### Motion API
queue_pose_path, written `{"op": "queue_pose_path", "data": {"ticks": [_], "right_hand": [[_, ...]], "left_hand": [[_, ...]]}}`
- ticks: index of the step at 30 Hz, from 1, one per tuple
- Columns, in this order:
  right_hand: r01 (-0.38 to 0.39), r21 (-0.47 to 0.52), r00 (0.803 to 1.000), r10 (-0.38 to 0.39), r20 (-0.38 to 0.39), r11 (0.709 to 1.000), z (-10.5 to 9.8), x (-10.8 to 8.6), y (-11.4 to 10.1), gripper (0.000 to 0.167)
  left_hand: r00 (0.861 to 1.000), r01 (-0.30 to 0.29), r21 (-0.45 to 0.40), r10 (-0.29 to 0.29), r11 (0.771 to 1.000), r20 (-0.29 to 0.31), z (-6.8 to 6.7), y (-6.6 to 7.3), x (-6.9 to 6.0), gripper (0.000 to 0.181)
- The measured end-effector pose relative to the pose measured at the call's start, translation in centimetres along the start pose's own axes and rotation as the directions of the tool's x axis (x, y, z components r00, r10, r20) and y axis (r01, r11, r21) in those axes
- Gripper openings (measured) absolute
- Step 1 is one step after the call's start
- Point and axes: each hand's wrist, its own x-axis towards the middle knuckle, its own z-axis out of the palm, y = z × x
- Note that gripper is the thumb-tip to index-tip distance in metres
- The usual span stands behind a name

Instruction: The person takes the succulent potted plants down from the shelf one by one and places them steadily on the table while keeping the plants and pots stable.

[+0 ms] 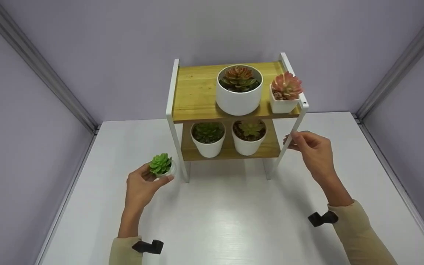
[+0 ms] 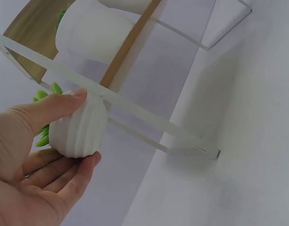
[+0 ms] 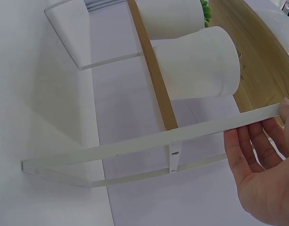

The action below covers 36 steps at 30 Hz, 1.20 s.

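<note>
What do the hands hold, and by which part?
Left hand: small green succulent, by its white pot. Right hand: shelf rack, by its right front upright.

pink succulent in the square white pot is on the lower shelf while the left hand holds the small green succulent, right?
Not quite: the pink succulent in the square white pot is on the upper shelf, as the head view shows; the left hand does hold the small green succulent.

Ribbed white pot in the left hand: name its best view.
Left wrist: the ribbed white pot appears large, grooves clear. Head shows it small, partly hidden by its green succulent; right wrist doesn't show it.
</note>
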Motion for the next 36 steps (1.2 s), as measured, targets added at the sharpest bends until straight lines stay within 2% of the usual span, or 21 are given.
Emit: {"op": "queue_pose_path", "data": {"ticks": [5,13,18,25,36], "right_hand": [[-0.004,-0.008,1.000,0.004,0.010,1.000,0.0,0.1,0.0,0.036],[-0.011,-0.021,1.000,0.011,0.003,1.000,0.0,0.1,0.0,0.037],[-0.009,-0.019,1.000,0.009,0.002,1.000,0.0,0.1,0.0,0.038],[0.011,-0.031,1.000,-0.010,0.006,0.999,-0.1,0.1,0.1,0.031],[-0.004,-0.007,1.000,0.004,-0.002,1.000,0.0,0.0,0.1,0.028]], "left_hand": [[0.997,0.033,-0.034,-0.036,0.999,-0.069,0.5,-0.8,0.8,0.077],[0.983,0.054,-0.073,-0.066,0.996,-0.172,1.4,-2.3,2.1,0.075],[0.979,0.052,-0.066,-0.064,0.996,-0.192,2.1,-3.1,2.7,0.074],[0.974,0.005,-0.052,-0.016,0.999,-0.225,3.1,-4.1,3.5,0.071],[0.963,0.013,-0.022,-0.019,1.000,-0.269,3.5,-5.9,4.5,0.067]]}}
